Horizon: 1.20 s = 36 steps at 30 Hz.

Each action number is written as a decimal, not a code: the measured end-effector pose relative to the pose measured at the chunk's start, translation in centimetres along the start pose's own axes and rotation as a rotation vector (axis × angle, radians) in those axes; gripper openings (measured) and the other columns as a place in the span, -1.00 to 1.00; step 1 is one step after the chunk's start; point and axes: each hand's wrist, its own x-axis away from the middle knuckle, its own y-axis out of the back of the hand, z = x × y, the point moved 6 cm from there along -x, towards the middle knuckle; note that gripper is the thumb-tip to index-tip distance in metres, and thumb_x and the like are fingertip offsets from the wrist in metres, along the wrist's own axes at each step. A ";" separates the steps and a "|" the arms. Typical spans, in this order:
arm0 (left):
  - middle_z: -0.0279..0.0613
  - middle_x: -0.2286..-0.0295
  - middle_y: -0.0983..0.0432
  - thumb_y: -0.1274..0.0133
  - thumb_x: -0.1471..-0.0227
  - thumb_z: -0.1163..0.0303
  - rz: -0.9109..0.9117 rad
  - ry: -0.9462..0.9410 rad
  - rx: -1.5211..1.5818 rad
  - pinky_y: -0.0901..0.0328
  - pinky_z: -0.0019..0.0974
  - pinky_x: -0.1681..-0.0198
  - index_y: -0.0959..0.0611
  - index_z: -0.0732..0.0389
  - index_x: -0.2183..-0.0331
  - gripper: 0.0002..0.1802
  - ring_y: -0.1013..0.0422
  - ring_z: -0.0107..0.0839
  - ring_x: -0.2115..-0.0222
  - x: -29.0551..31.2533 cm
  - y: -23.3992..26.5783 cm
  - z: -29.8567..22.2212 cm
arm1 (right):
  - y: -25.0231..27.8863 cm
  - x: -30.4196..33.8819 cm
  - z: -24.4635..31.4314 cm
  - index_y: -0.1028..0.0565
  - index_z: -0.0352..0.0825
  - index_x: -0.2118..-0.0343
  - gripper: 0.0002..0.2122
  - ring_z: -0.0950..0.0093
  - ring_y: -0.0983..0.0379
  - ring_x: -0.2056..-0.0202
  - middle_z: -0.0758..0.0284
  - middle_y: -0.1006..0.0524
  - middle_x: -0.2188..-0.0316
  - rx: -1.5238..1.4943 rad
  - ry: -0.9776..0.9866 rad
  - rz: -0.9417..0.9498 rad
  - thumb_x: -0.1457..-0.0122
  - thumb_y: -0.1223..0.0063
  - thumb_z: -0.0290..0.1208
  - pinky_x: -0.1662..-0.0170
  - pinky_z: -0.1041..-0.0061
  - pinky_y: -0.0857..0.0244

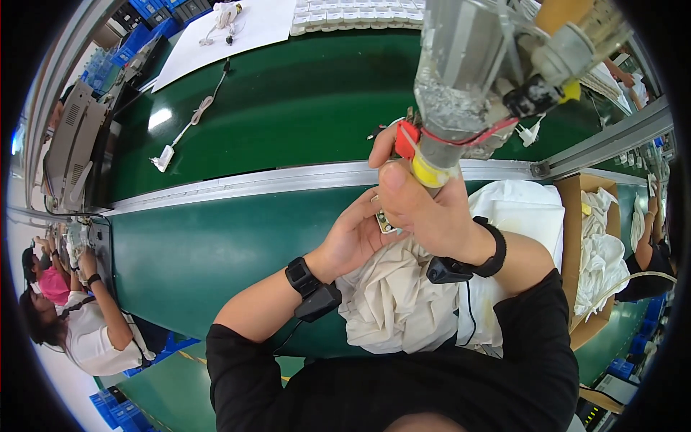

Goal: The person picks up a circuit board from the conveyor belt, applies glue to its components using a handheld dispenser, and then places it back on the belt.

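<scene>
My right hand point(432, 216) is closed around the narrow lower end of a bulky hand tool point(457, 101), its thumb and index finger beside a red piece point(407, 139) on it. The tool has a clear, dirty-looking body, a grey neck and a yellow collar; I cannot make out its exact kind, and its tip is hidden. My left hand point(353, 230) is cupped, palm up, just under the right. Between its fingers is a small pale part with metal spots point(385, 222), partly covered by the right hand. Below both hands lies a heap of cream cloth point(396, 302).
An aluminium rail point(252, 186) crosses ahead, with a green conveyor belt point(288, 108) beyond it. A white plug with cord point(164, 157) lies on the belt, near a white sheet point(252, 32) and rows of white parts point(356, 14). At right stands a cardboard box point(574, 252) of cloths. Co-workers sit both sides.
</scene>
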 end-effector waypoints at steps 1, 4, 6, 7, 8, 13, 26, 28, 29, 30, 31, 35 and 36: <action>-0.14 0.05 -0.25 0.27 -0.14 0.30 -0.012 -0.045 -0.020 -0.24 -0.20 -0.02 -0.18 0.26 -0.02 -0.56 -0.29 -0.34 0.04 -0.1 0.0 -0.4 | 0.0 0.1 0.1 -0.22 -0.38 0.27 -0.70 0.80 0.00 0.75 0.55 -0.19 0.75 -0.007 -0.002 -0.006 -0.16 0.06 -0.24 0.68 0.74 0.15; -0.15 0.05 -0.27 0.27 -0.14 0.29 -0.032 -0.132 -0.082 -0.24 -0.22 -0.02 -0.19 0.26 -0.02 -0.57 -0.29 -0.34 0.05 -0.6 -0.3 -1.9 | 0.3 0.3 0.6 -0.23 -0.37 0.28 -0.72 0.80 -0.01 0.74 0.56 -0.19 0.75 -0.030 0.000 -0.005 -0.15 0.05 -0.25 0.68 0.74 0.14; -0.17 0.07 -0.28 0.25 -0.13 0.33 -0.075 -0.263 -0.131 -0.24 -0.24 -0.01 -0.22 0.23 -0.01 -0.59 -0.29 -0.35 0.05 -0.9 -0.2 -4.0 | 0.1 0.3 0.6 -0.24 -0.36 0.29 -0.74 0.80 -0.01 0.74 0.57 -0.18 0.75 -0.057 -0.023 0.013 -0.15 0.05 -0.27 0.68 0.74 0.14; -0.18 0.07 -0.29 0.24 -0.12 0.35 -0.094 -0.328 -0.154 -0.24 -0.26 0.00 -0.23 0.22 -0.01 -0.60 -0.29 -0.35 0.06 -1.1 -0.1 -5.2 | 0.1 0.3 0.7 -0.24 -0.36 0.29 -0.74 0.80 -0.01 0.74 0.57 -0.18 0.75 -0.066 -0.008 0.012 -0.15 0.05 -0.27 0.68 0.74 0.14; -0.18 0.07 -0.29 0.24 -0.12 0.35 -0.090 -0.325 -0.168 -0.24 -0.26 0.00 -0.23 0.22 -0.01 -0.60 -0.29 -0.35 0.06 -1.5 0.1 -6.1 | 0.1 0.3 0.7 -0.25 -0.36 0.29 -0.75 0.80 -0.01 0.74 0.57 -0.19 0.74 -0.053 -0.008 0.021 -0.16 0.05 -0.28 0.68 0.74 0.14; -0.18 0.11 -0.32 0.13 -0.06 0.34 -0.185 -0.477 -0.955 -0.23 -0.27 0.02 -0.29 0.18 0.03 -0.59 -0.30 -0.37 0.09 -5.7 -2.9 -12.5 | 0.1 0.3 0.4 -0.26 -0.35 0.29 -0.79 0.80 -0.01 0.74 0.58 -0.19 0.74 -0.022 0.003 0.038 -0.17 0.07 -0.32 0.68 0.74 0.13; 0.14 0.17 -0.31 -0.08 0.12 0.28 -0.113 -0.832 -1.781 -0.20 -0.14 0.05 -0.32 0.33 0.06 -0.42 -0.27 0.04 0.16 -8.8 -6.5 -11.4 | 0.5 0.3 0.7 -0.39 -0.34 0.39 -0.89 0.74 -0.20 0.48 0.53 -0.35 0.52 -0.091 -0.030 -0.021 -0.15 0.03 -0.41 0.42 0.71 -0.14; 0.16 0.17 -0.31 -0.08 0.12 0.28 -0.231 -0.837 -1.831 -0.19 -0.13 0.05 -0.32 0.34 0.07 -0.42 -0.27 0.06 0.16 -8.0 -5.0 -11.8 | 0.8 0.1 0.7 -0.35 -0.35 0.36 -0.87 0.76 -0.14 0.56 0.54 -0.31 0.59 -0.068 -0.024 -0.008 -0.16 0.05 -0.40 0.50 0.72 -0.06; 0.17 0.17 -0.31 -0.08 0.12 0.27 -0.294 -0.832 -1.856 -0.19 -0.13 0.05 -0.32 0.35 0.07 -0.41 -0.26 0.07 0.16 -7.3 -3.8 -12.2 | 0.7 0.1 0.5 -0.30 -0.35 0.33 -0.85 0.78 -0.08 0.64 0.55 -0.26 0.66 -0.043 -0.022 0.006 -0.16 0.07 -0.38 0.58 0.73 0.03; 0.19 0.17 -0.31 -0.07 0.12 0.26 -0.259 -0.787 -1.970 -0.19 -0.11 0.05 -0.30 0.37 0.06 -0.40 -0.25 0.08 0.14 -6.9 -0.6 -13.4 | 0.3 0.1 0.6 -0.26 -0.36 0.30 -0.82 0.80 -0.02 0.72 0.57 -0.21 0.73 -0.020 -0.015 0.034 -0.17 0.09 -0.37 0.66 0.74 0.11; 0.20 0.17 -0.31 -0.06 0.11 0.25 -0.223 -0.738 -2.083 -0.19 -0.10 0.05 -0.29 0.39 0.05 -0.38 -0.24 0.08 0.12 -5.6 2.6 -15.3 | -0.1 0.2 0.6 -0.26 -0.36 0.30 -0.82 0.80 -0.02 0.72 0.57 -0.21 0.73 -0.034 -0.013 0.047 -0.17 0.09 -0.37 0.66 0.74 0.11; -0.06 0.08 -0.30 -0.09 0.14 0.35 -0.962 -0.436 -2.601 -0.18 -0.17 0.01 -0.36 0.22 0.07 -0.46 -0.21 -0.03 0.02 2.3 7.8 -23.9 | 0.6 0.2 0.2 -0.26 -0.35 0.31 -0.82 0.80 -0.01 0.73 0.57 -0.21 0.73 -0.016 -0.018 0.031 -0.16 0.08 -0.35 0.67 0.74 0.12; -0.02 0.10 -0.31 -0.06 0.13 0.36 -1.117 -0.406 -2.764 -0.17 -0.04 0.03 -0.34 0.24 0.08 -0.48 -0.23 -0.08 0.04 4.6 8.8 -25.4 | 0.7 0.3 0.1 -0.26 -0.35 0.31 -0.82 0.80 -0.01 0.73 0.57 -0.21 0.73 -0.017 -0.022 0.028 -0.16 0.08 -0.35 0.67 0.74 0.12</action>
